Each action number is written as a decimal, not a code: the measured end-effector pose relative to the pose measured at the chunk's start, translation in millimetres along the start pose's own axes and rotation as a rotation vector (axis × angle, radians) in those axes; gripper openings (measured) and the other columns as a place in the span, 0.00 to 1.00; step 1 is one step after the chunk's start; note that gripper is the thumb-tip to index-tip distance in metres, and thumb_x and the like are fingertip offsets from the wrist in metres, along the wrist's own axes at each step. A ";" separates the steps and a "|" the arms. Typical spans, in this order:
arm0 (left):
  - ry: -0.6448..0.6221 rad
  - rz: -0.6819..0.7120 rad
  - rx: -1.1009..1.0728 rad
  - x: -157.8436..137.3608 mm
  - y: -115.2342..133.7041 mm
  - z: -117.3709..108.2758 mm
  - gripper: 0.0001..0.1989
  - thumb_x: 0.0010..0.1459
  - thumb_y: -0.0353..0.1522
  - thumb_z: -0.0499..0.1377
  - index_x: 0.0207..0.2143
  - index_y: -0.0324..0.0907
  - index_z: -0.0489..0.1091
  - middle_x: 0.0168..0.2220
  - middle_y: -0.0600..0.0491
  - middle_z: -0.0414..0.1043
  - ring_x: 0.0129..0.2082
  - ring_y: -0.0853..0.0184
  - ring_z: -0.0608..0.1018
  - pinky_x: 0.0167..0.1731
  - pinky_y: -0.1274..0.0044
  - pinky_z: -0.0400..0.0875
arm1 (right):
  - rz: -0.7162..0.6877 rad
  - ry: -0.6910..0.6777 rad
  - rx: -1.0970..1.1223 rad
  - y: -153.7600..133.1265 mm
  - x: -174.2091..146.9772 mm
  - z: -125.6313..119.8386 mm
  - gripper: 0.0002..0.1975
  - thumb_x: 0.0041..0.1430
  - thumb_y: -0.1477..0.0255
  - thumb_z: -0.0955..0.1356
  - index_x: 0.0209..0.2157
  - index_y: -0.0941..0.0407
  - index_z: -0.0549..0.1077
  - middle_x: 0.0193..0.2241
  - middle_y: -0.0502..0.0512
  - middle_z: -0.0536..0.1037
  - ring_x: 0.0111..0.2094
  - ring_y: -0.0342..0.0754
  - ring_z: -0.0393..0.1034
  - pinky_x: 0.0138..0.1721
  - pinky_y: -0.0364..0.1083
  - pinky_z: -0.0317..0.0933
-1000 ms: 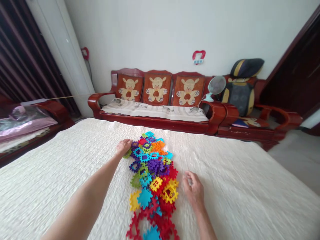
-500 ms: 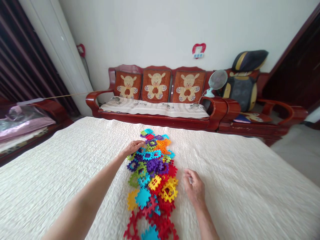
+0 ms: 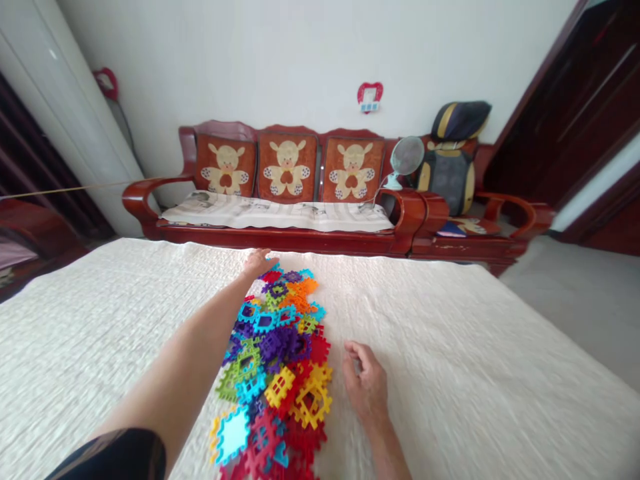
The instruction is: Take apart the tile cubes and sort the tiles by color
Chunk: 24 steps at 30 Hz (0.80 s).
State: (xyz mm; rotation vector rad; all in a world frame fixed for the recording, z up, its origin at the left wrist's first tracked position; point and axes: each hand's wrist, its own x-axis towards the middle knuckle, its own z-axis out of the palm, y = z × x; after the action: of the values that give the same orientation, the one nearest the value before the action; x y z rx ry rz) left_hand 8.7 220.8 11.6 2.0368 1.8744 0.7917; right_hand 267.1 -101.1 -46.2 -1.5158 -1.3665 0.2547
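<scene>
A long heap of interlocking plastic building pieces with notched edges lies on the cloth in blue, purple, green, orange, yellow and red. My left hand reaches to its far end, fingers stretched out over the farthest blue pieces; a red piece lies just nearer. To the right of the heap, my right hand rests apart from it, loosely curled, with a gap between thumb and forefinger and nothing visible in it. Closest to it are yellow pieces and a red piece.
A quilted cream cloth covers the broad surface under the heap. Beyond its far edge stands a wooden sofa with bear cushions. A small fan and a chair with a massage pad are at the right.
My left hand has moved forward from the heap's left side to its far end, its fingers now stretched out. My right hand stays beside the heap. The view has shifted right.
</scene>
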 end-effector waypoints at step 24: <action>-0.273 0.215 0.110 -57.8 24.6 -15.4 0.17 0.54 0.47 0.61 0.38 0.47 0.81 0.42 0.52 0.82 0.45 0.58 0.80 0.49 0.73 0.73 | 0.021 0.016 -0.021 -0.2 3.4 5.8 0.14 0.57 0.66 0.63 0.40 0.55 0.76 0.37 0.57 0.82 0.36 0.50 0.78 0.40 0.47 0.71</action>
State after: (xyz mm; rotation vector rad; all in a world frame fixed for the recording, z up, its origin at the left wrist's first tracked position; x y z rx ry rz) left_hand 19.7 158.5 25.0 2.3080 1.6012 0.4353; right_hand 263.9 -95.2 -47.1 -1.5471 -1.3445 0.2414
